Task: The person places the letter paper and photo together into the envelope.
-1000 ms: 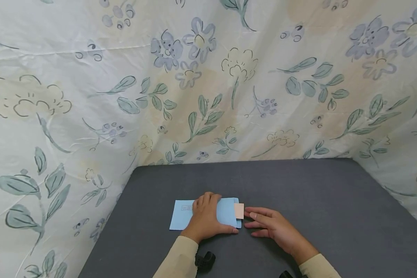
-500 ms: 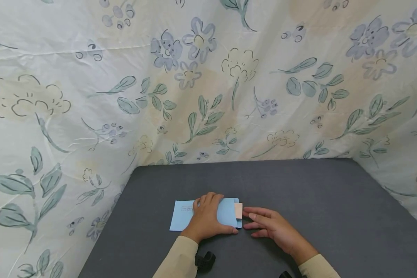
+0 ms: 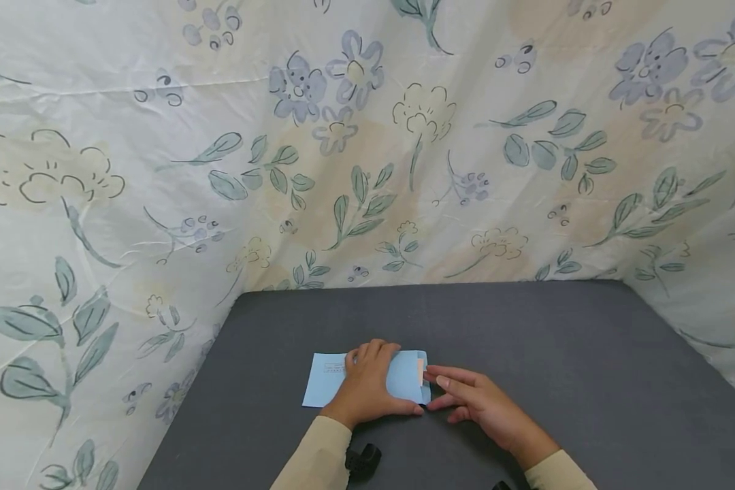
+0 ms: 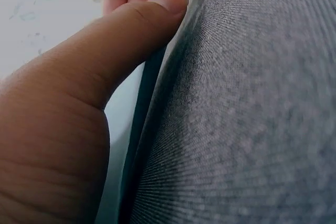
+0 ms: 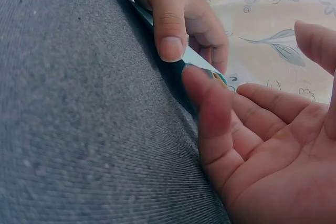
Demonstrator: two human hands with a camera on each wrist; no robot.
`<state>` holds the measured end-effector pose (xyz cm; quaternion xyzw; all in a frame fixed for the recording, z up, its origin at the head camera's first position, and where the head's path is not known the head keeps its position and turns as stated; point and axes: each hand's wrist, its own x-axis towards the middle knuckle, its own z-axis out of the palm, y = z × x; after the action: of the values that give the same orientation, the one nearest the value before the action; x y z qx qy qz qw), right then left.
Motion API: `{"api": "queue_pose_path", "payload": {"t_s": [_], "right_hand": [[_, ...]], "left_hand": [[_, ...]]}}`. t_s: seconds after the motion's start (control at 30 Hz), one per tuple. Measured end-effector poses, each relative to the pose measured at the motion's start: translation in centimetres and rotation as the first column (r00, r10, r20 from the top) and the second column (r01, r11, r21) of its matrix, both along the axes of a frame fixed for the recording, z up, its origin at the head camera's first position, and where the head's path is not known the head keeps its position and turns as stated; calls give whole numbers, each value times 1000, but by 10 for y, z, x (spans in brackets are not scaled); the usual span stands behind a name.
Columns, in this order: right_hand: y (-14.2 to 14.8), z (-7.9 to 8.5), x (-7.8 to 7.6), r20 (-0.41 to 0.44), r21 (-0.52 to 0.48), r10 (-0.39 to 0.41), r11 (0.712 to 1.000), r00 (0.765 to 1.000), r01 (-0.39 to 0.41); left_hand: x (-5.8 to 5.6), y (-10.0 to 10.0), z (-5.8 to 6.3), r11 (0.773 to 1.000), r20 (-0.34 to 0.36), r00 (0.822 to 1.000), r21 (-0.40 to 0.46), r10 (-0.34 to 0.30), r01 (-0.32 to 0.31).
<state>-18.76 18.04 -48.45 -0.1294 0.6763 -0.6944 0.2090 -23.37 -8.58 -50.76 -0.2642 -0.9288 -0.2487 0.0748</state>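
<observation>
A light blue envelope [image 3: 323, 388] lies flat on the dark table, its opening to the right. Across its middle, my left hand [image 3: 370, 386] holds it, fingertips toward the far edge and thumb at the near edge. A narrow strip of a pale pink card [image 3: 420, 369] shows at the opening; the rest is hidden inside. My right hand [image 3: 484, 401], palm turned up and fingers extended, has its fingertips right at the card's end. In the right wrist view, the fingers of the right hand [image 5: 262, 140] reach the envelope's opening below the left thumb.
The dark grey table [image 3: 527, 327] stretches to the back and right. A floral cloth [image 3: 404, 224] hangs behind and on both sides. A black wrist strap [image 3: 363, 463] sits by the left sleeve [image 3: 315, 454].
The right fingertips have moved left to the envelope, and the pink card has slid left so that less of it sticks out. The envelope and left hand have shifted slightly right.
</observation>
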Motion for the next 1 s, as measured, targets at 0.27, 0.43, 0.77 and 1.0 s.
{"api": "queue_pose_path", "payload": {"t_s": [0.27, 0.43, 0.77, 1.0], "right_hand": [[-1, -2, 1, 2, -5, 27, 1000, 1000, -27], [-1, -1, 2, -14, -14, 45, 999, 999, -46], [11, -1, -3, -32, -73, -98, 993, 995, 96], [19, -4, -8, -60, -109, -163, 982, 985, 156]], "left_hand": [[0, 3, -1, 999, 4, 1000, 17, -28, 27], [1, 4, -1, 1000, -10, 1000, 4, -21, 21], [-2, 4, -2, 996, -48, 995, -11, 86, -87], [-2, 4, -4, 990, -33, 991, -41, 131, -133]]}}
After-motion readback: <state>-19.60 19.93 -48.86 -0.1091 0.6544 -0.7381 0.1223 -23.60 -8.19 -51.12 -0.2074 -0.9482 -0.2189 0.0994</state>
